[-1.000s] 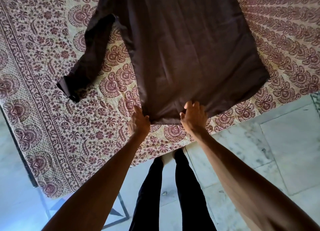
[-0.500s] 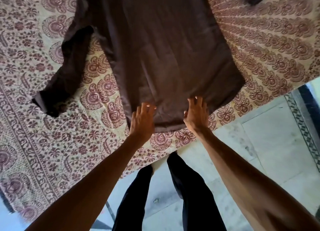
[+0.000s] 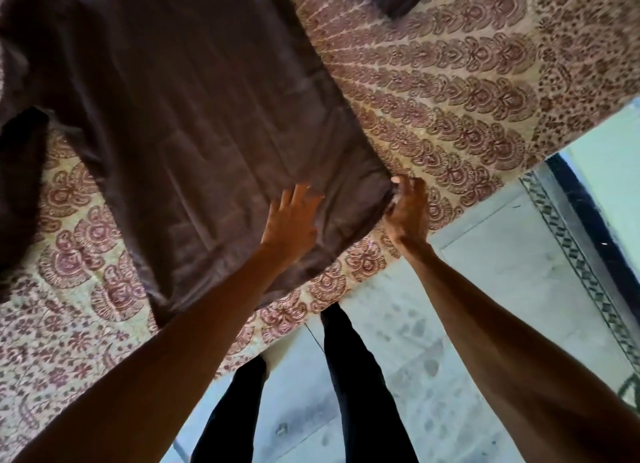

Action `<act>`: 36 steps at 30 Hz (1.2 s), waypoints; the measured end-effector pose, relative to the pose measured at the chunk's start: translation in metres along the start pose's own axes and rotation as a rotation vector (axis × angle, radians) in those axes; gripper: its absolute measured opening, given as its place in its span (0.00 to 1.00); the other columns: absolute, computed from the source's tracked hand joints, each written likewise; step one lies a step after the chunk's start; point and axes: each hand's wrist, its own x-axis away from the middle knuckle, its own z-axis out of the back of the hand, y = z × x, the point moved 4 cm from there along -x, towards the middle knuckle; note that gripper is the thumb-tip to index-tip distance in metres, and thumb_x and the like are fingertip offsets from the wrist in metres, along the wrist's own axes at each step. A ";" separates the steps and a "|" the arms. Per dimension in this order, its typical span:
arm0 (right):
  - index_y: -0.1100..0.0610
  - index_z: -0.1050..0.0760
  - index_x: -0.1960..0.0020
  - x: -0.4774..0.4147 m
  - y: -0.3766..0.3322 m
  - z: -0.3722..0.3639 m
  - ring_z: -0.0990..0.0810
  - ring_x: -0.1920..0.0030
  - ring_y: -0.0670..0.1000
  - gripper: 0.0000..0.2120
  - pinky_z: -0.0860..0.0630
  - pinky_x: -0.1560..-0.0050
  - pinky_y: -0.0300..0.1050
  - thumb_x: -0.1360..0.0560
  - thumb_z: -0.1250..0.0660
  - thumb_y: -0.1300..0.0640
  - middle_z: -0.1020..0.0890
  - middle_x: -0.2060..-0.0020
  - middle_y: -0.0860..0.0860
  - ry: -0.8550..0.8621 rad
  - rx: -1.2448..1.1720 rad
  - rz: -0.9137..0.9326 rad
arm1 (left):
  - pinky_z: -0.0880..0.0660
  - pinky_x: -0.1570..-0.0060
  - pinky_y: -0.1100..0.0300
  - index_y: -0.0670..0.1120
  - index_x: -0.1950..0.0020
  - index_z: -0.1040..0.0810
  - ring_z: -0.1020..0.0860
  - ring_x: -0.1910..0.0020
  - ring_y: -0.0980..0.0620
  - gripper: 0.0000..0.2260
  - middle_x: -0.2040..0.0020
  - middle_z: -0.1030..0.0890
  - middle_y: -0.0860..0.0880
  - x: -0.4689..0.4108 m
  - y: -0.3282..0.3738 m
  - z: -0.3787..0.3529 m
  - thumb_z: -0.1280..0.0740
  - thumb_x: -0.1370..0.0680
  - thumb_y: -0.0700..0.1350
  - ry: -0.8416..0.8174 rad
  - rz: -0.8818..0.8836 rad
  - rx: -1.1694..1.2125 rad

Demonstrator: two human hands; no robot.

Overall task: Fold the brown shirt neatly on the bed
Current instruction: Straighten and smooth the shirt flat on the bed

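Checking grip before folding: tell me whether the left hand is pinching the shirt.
No, the left hand lies flat with straight fingers on the brown shirt, while the right hand grips its corner.

Pale marble floor point(image 3: 502, 247) fills the near right. A patterned border strip point(image 3: 573, 254) runs along its right, beside a dark threshold point(image 3: 595, 227). Black trouser legs point(image 3: 356, 376) stand near centre.

Brown shirt point(image 3: 194, 116) lies flat on the patterned bed point(image 3: 467, 98), hem at 5 o'clock. Its sleeve point(image 3: 20, 185) trails at 9 o'clock
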 end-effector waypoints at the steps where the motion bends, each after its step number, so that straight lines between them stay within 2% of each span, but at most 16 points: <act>1: 0.57 0.26 0.38 -0.010 0.006 0.000 0.26 0.44 0.59 0.19 0.27 0.48 0.51 0.29 0.31 0.61 0.24 0.43 0.59 -0.018 -0.015 0.041 | 0.28 0.42 0.44 0.54 0.28 0.33 0.32 0.33 0.41 0.31 0.27 0.37 0.46 -0.009 0.006 0.001 0.30 0.30 0.48 -0.017 -0.014 -0.021; 6: 0.57 0.23 0.44 -0.034 0.023 -0.005 0.21 0.52 0.55 0.09 0.28 0.54 0.44 0.24 0.32 0.59 0.19 0.51 0.55 -0.051 -0.016 0.155 | 0.32 0.37 0.40 0.57 0.24 0.43 0.38 0.29 0.42 0.35 0.24 0.44 0.47 -0.035 0.015 0.005 0.30 0.27 0.54 -0.161 -0.011 -0.082; 9: 0.57 0.23 0.45 -0.038 0.031 0.000 0.19 0.55 0.54 0.08 0.25 0.55 0.45 0.24 0.33 0.60 0.17 0.54 0.54 -0.037 0.028 0.200 | 0.32 0.36 0.39 0.57 0.24 0.42 0.38 0.29 0.42 0.35 0.24 0.43 0.48 -0.035 0.017 0.005 0.30 0.28 0.54 -0.189 -0.010 -0.069; 12: 0.58 0.24 0.46 -0.044 0.042 0.008 0.19 0.58 0.53 0.08 0.29 0.59 0.41 0.25 0.32 0.61 0.18 0.56 0.54 -0.051 0.084 0.223 | 0.31 0.37 0.40 0.57 0.25 0.41 0.38 0.29 0.41 0.35 0.24 0.43 0.48 -0.035 0.018 0.001 0.30 0.28 0.54 -0.212 -0.027 -0.093; 14: 0.57 0.23 0.47 -0.046 0.042 0.012 0.19 0.59 0.53 0.08 0.31 0.60 0.39 0.26 0.31 0.62 0.18 0.56 0.54 -0.062 0.125 0.226 | 0.30 0.38 0.41 0.55 0.25 0.39 0.37 0.29 0.41 0.36 0.25 0.41 0.47 -0.034 0.020 -0.002 0.28 0.30 0.55 -0.206 -0.063 -0.152; 17: 0.57 0.24 0.44 -0.050 0.035 0.011 0.19 0.55 0.53 0.12 0.24 0.56 0.44 0.26 0.30 0.62 0.18 0.51 0.54 -0.099 0.151 0.198 | 0.27 0.43 0.42 0.54 0.27 0.36 0.33 0.32 0.40 0.37 0.27 0.37 0.46 -0.032 0.026 -0.008 0.26 0.34 0.56 -0.182 -0.089 -0.209; 19: 0.57 0.24 0.44 -0.050 0.029 0.011 0.21 0.52 0.54 0.14 0.23 0.52 0.48 0.28 0.27 0.61 0.19 0.50 0.54 -0.069 0.154 0.158 | 0.25 0.47 0.43 0.55 0.30 0.33 0.30 0.35 0.41 0.35 0.29 0.34 0.46 -0.032 0.029 -0.010 0.26 0.35 0.56 -0.147 -0.113 -0.158; 22: 0.56 0.23 0.48 -0.048 0.008 0.012 0.22 0.52 0.52 0.12 0.25 0.53 0.44 0.29 0.27 0.61 0.19 0.51 0.53 0.000 0.090 0.273 | 0.23 0.48 0.46 0.54 0.34 0.28 0.24 0.41 0.43 0.25 0.33 0.30 0.48 -0.036 0.025 -0.002 0.28 0.31 0.47 -0.031 -0.032 0.057; 25: 0.55 0.24 0.47 -0.041 -0.009 0.000 0.21 0.50 0.52 0.10 0.22 0.52 0.45 0.27 0.30 0.61 0.20 0.48 0.53 -0.179 0.101 0.418 | 0.24 0.47 0.46 0.51 0.37 0.27 0.26 0.41 0.43 0.19 0.38 0.29 0.46 -0.033 0.011 0.006 0.31 0.27 0.43 0.088 0.210 0.166; 27: 0.55 0.25 0.44 -0.036 -0.012 -0.008 0.21 0.46 0.56 0.13 0.22 0.49 0.50 0.27 0.30 0.58 0.22 0.44 0.56 -0.282 0.219 0.362 | 0.26 0.46 0.46 0.49 0.37 0.28 0.27 0.40 0.43 0.18 0.38 0.29 0.45 -0.025 -0.003 0.002 0.32 0.26 0.45 0.033 0.285 0.093; 28: 0.56 0.27 0.40 -0.034 -0.014 -0.009 0.22 0.44 0.58 0.17 0.23 0.47 0.52 0.27 0.30 0.57 0.24 0.40 0.57 -0.323 0.311 0.294 | 0.27 0.46 0.46 0.49 0.37 0.29 0.27 0.41 0.43 0.17 0.39 0.28 0.45 -0.021 -0.009 0.000 0.33 0.26 0.46 -0.009 0.269 0.055; 30: 0.57 0.29 0.35 -0.033 -0.024 -0.007 0.25 0.40 0.60 0.22 0.26 0.42 0.53 0.27 0.31 0.56 0.26 0.37 0.59 -0.398 0.528 0.173 | 0.26 0.46 0.48 0.50 0.41 0.27 0.24 0.43 0.44 0.13 0.43 0.24 0.47 -0.017 -0.015 -0.003 0.36 0.25 0.47 -0.089 0.122 0.006; 32: 0.57 0.26 0.36 -0.034 -0.050 -0.006 0.26 0.39 0.59 0.20 0.28 0.41 0.51 0.28 0.31 0.56 0.24 0.38 0.58 -0.434 0.704 0.133 | 0.24 0.49 0.50 0.51 0.45 0.25 0.21 0.47 0.44 0.09 0.48 0.21 0.48 -0.020 -0.026 0.001 0.40 0.24 0.47 -0.152 0.006 0.059; 34: 0.57 0.24 0.40 -0.038 -0.082 -0.011 0.23 0.41 0.59 0.18 0.27 0.44 0.49 0.29 0.29 0.56 0.20 0.42 0.56 -0.427 0.716 0.158 | 0.22 0.52 0.51 0.52 0.48 0.25 0.19 0.49 0.43 0.09 0.48 0.20 0.49 -0.029 -0.051 0.010 0.43 0.24 0.49 -0.167 0.074 0.208; 36: 0.54 0.24 0.42 -0.043 -0.122 -0.026 0.21 0.43 0.58 0.15 0.25 0.48 0.47 0.28 0.30 0.57 0.19 0.45 0.54 -0.425 0.569 0.225 | 0.21 0.54 0.49 0.53 0.48 0.26 0.18 0.50 0.43 0.11 0.51 0.18 0.49 -0.037 -0.093 0.027 0.45 0.26 0.52 -0.097 0.206 0.355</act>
